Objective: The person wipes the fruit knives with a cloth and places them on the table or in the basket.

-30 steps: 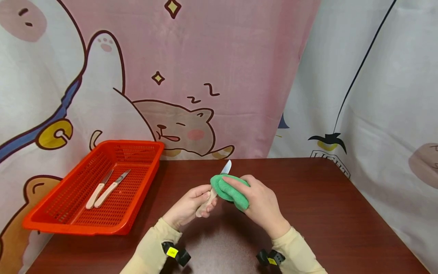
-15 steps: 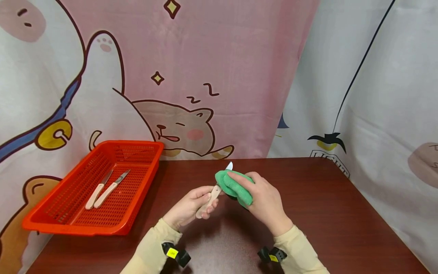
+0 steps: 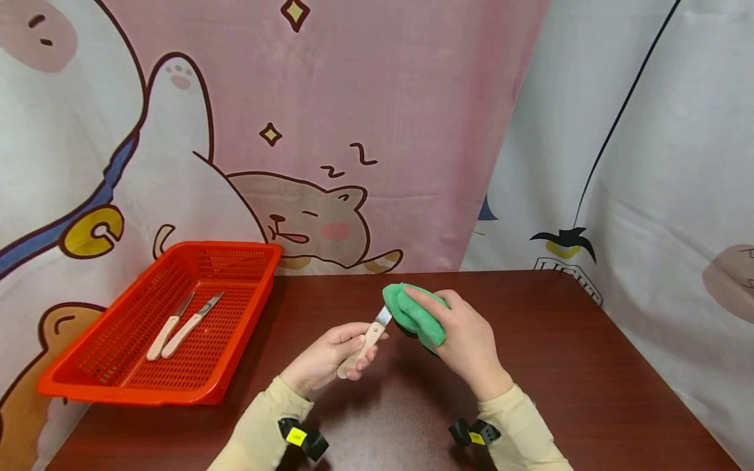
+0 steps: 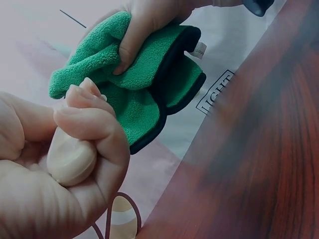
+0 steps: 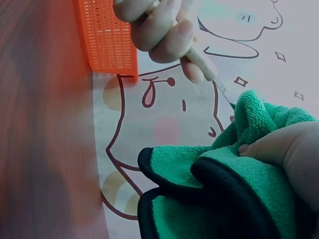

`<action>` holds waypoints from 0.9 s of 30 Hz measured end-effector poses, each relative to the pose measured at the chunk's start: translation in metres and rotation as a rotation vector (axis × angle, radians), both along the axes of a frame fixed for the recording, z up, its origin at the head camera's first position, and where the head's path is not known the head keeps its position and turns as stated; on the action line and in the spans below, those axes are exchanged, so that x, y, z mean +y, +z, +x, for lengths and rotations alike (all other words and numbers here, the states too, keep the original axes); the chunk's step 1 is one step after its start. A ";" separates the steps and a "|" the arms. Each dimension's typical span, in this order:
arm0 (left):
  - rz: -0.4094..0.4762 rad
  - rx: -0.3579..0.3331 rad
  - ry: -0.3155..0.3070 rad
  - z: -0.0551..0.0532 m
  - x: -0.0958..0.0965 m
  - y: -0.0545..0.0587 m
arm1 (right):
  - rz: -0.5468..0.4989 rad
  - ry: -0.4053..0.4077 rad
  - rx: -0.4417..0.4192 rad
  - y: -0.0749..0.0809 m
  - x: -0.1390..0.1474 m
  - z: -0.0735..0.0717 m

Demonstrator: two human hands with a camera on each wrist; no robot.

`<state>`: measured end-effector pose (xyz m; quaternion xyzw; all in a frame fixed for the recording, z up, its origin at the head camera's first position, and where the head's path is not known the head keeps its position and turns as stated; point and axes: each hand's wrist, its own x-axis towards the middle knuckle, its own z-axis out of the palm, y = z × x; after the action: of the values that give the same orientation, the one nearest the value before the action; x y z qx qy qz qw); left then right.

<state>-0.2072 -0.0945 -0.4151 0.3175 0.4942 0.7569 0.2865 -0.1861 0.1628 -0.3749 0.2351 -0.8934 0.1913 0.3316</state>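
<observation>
My left hand (image 3: 326, 356) grips a knife (image 3: 364, 347) by its cream handle, the blade tilted up and to the right. In the left wrist view the butt of that knife (image 4: 72, 159) pokes out of the curled fingers. A green cloth (image 3: 415, 314) with black edging is pinched in my right hand (image 3: 468, 340) and folded over the outer part of the blade, so the tip is hidden. Only a short stretch of blade shows between handle and cloth. In the right wrist view the folded cloth (image 5: 249, 164) hangs in layers below the thumb.
An orange-red plastic basket (image 3: 203, 392) stands at the left of the dark wooden table (image 3: 565, 379). Inside lie two more knives with pale handles, a left knife (image 3: 167, 330) and a right knife (image 3: 191, 327), side by side. A printed curtain (image 3: 412, 131) hangs behind the table.
The right hand has slid the cloth up and right along the blade toward its tip. Blade near the handle has come into view, while the tip has become covered. The left hand stays nearly still.
</observation>
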 end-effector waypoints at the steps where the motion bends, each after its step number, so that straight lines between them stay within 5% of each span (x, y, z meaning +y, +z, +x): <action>1: 0.000 0.001 -0.003 0.000 0.000 0.000 | -0.001 -0.003 -0.003 0.000 0.001 0.000; 27: -0.036 0.016 -0.018 -0.001 -0.001 0.000 | -0.009 -0.074 -0.028 0.005 0.014 -0.003</action>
<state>-0.2078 -0.0960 -0.4149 0.3227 0.5071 0.7427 0.2952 -0.1888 0.1773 -0.3701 0.1977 -0.9051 0.1863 0.3272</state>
